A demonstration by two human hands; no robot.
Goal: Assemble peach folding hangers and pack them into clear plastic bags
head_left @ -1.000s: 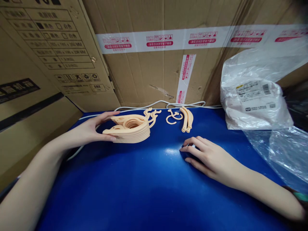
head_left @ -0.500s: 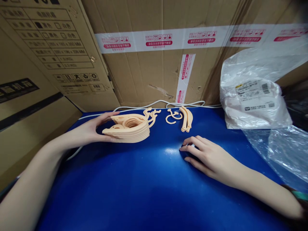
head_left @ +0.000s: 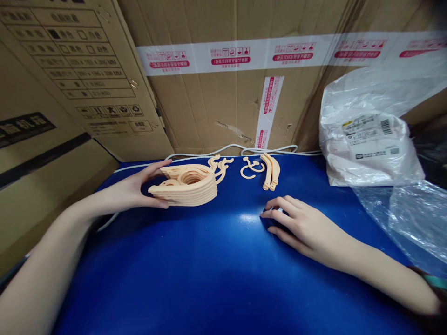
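A stack of several beige plastic folding hangers (head_left: 188, 195), folded up, lies on the blue tabletop left of centre. My left hand (head_left: 146, 186) clasps its left end, thumb along the front and fingers behind. Small beige hooks (head_left: 219, 167) stick out at the stack's far right side. My right hand (head_left: 293, 221) rests on the table at centre right, empty, its fingers bent and apart. Just beyond it lie a pair of curved beige hanger arms (head_left: 270, 172) and loose hooks (head_left: 252, 168), which it does not touch.
Cardboard boxes (head_left: 216, 102) wall off the back and left of the blue table (head_left: 209, 274). A white cable (head_left: 230, 146) runs along the back edge. At the right stands a white plastic bag (head_left: 370, 149) with a label, clear film (head_left: 415, 218) spread before it.
My left thumb has shifted slightly and shows a bit more against the front of the hanger stack. The right hand and the loose parts have stayed put.
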